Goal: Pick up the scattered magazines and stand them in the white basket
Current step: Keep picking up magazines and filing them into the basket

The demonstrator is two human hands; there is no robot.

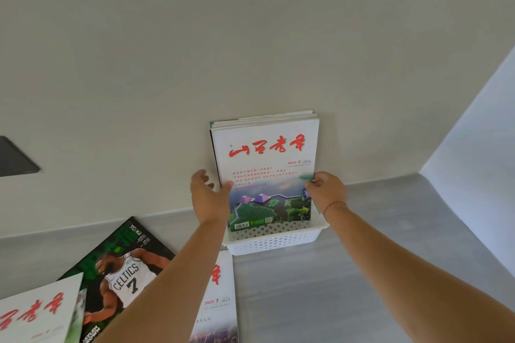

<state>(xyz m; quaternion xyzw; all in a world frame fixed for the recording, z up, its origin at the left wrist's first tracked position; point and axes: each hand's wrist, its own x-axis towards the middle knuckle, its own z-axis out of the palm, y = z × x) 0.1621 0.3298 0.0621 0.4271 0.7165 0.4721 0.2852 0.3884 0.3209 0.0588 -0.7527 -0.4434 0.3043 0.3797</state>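
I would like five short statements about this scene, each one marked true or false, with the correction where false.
1. Magazines stand upright in the white basket. True.
2. The front magazine has a black cover. False: its cover is white with a red title.
3. The left hand and the right hand hold the front magazine by its side edges. True.
4. The basketball magazine is already in the basket. False: it lies flat on the grey table.
5. Only one magazine lies on the table. False: three do, the basketball magazine, the lower-left white magazine and the white magazine under the left forearm.
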